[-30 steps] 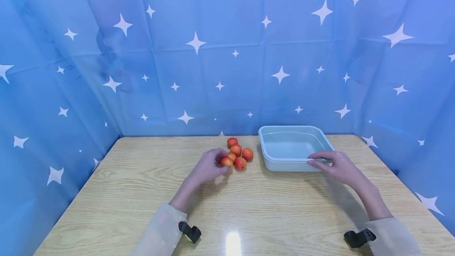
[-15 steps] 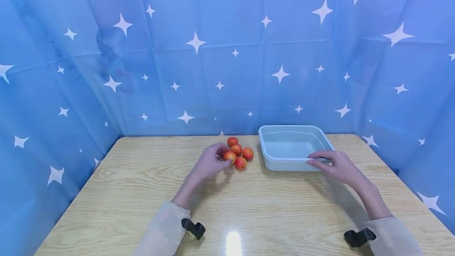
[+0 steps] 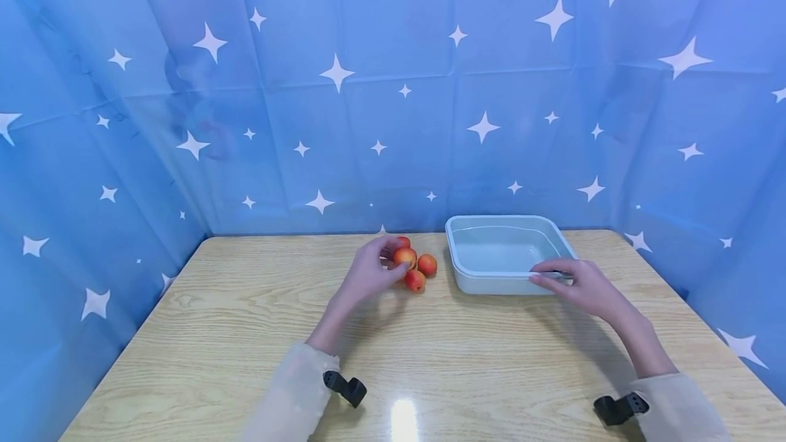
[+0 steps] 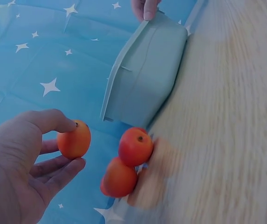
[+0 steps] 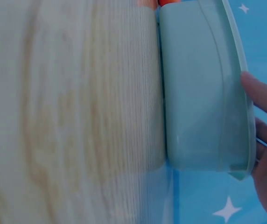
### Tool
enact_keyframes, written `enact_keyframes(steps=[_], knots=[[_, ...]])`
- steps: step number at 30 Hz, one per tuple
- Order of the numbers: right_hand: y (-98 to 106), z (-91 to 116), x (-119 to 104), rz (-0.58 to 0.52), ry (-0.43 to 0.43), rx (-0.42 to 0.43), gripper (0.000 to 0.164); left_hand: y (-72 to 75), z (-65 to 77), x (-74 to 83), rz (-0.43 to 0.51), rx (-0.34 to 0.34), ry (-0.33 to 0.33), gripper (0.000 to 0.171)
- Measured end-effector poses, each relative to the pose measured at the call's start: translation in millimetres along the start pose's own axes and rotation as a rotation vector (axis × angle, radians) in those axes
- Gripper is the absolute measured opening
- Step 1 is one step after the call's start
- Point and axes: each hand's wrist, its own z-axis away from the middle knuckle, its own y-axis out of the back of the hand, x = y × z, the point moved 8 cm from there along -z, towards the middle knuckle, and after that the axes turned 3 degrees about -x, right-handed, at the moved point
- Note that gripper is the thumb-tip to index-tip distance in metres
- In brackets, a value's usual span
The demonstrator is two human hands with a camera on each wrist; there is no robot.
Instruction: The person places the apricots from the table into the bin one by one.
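My left hand (image 3: pixel 368 270) pinches a small orange-red fruit (image 4: pixel 74 140) between thumb and fingertips, lifted off the table in the left wrist view. Right beside it lies a cluster of similar fruits (image 3: pixel 415 282), several of them partly hidden by the hand and the held fruit. To their right stands a light blue-green plastic tub (image 3: pixel 494 285), upright, and its visible floor is bare. My right hand (image 3: pixel 580 284) grips the tub's rim near the front right corner, thumb on the outer side (image 5: pixel 252 88) and fingers over the rim.
The wooden table (image 3: pixel 245 333) ends at a back edge just behind the tub and fruits. A blue star-patterned curtain (image 3: pixel 393 108) hangs behind and on both sides. Black wrist cameras (image 3: pixel 345 389) sit on both sleeves.
My left hand has lifted the fruit and carried it up and slightly right, over the other fruits. The right hand and the tub have stayed in place.
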Motion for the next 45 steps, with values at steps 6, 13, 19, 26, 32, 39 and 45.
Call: enact_keyframes(steps=[6, 13, 19, 26, 32, 39, 45], knots=[[0, 0, 1, 0.000, -0.003, 0.003, 0.017, -0.7, -4.3, 5.9, 0.033, 0.034, 0.017, 0.035], [1, 1, 0, -0.004, -0.002, 0.004, 0.017, -2.6, -11.7, 17.3, 0.063, 0.069, -0.023, 0.033], [1, 0, 0, -0.005, 0.002, 0.000, 0.017, -8.9, -17.8, 27.1, 0.075, 0.087, -0.066, 0.031], [-1, 0, 1, -0.003, 0.002, -0.007, 0.018, -18.1, -22.7, 37.6, 0.109, 0.096, -0.105, 0.034], [-1, -1, 0, -0.009, 0.006, -0.006, 0.017, -26.9, -26.0, 45.9, 0.129, 0.094, -0.150, 0.033], [-2, -1, -2, -0.017, 0.006, -0.014, 0.018, -37.2, -28.4, 49.7, 0.163, 0.082, -0.125, 0.033], [-2, -1, -3, -0.018, 0.013, -0.016, 0.018, -44.4, -29.3, 54.4, 0.139, 0.076, -0.123, 0.033]])
